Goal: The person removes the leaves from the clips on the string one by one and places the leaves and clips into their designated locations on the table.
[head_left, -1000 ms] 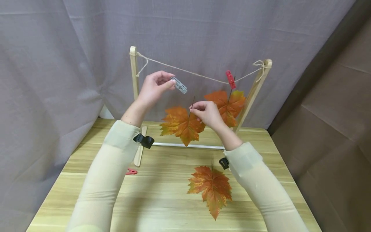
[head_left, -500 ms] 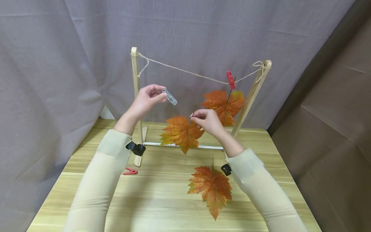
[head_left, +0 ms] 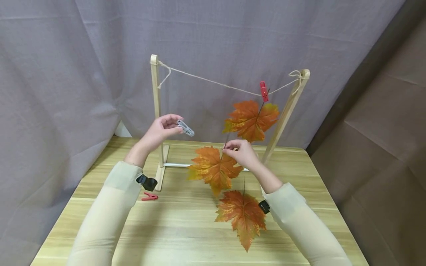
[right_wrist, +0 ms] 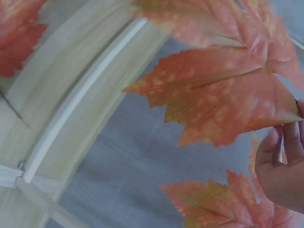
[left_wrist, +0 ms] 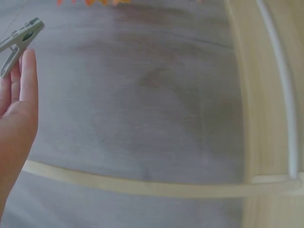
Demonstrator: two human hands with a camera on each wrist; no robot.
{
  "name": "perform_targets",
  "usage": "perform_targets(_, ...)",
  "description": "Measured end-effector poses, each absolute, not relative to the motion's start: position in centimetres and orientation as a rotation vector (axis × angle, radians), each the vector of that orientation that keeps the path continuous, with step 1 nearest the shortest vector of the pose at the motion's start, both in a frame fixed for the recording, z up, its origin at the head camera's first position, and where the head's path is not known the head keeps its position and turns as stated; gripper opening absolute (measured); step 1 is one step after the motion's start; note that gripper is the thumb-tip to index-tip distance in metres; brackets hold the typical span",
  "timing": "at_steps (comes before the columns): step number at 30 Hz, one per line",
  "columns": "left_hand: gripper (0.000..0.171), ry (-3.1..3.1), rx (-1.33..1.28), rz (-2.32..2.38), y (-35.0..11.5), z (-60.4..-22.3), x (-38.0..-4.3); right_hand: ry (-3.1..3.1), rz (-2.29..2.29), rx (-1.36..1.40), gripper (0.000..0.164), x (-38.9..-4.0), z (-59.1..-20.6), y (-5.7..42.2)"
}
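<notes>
A: Since the frame a second ago we see both hands lower: the left hand (head_left: pixel 159 132) and its grey peg (head_left: pixel 185 128) have gone down and leftward, the right hand (head_left: pixel 243 152) and its maple leaf (head_left: pixel 215 170) down toward the table (head_left: pixel 186 225)

B: Agreed, and we see the hanging leaf (head_left: pixel 252 120) shifted slightly left; what do we have for grip?

A: Left thumb and fingers pinch the grey peg near one end; right thumb and fingertips pinch the thin stem of the maple leaf, blade hanging below and to the left of them

B: And where do we place those two?

A: Both in the air under the string (head_left: pixel 209 80); grey peg higher and further left, well apart from the maple leaf, which covers part of the white rod (head_left: pixel 176 165) in the head view

B: What do we log on the string?

A: The hanging leaf, its stem clipped by a red peg (head_left: pixel 264 91) toward the right post (head_left: pixel 285 114)

B: On the table we have a third leaf (head_left: pixel 243 220) lying stem away from us, plus a second red peg (head_left: pixel 149 196) near the foot of the left post (head_left: pixel 156 96)

A: Maple leaf's tip meets the third leaf's edge in the head view; we can't tell if they touch
</notes>
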State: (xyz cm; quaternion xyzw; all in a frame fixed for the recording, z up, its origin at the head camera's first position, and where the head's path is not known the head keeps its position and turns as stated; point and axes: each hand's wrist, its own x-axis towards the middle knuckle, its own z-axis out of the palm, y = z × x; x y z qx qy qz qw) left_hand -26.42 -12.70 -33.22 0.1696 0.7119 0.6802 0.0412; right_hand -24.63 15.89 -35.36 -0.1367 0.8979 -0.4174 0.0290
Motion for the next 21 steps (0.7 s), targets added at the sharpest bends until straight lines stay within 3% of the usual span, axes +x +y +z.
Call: perform_targets(21, 0.023, 2.181, 0.474, 2.031, -16.7, -38.6, -25.4, 2.710, -1.247, -0.392, 0.018, -23.4, -37.1, 21.9)
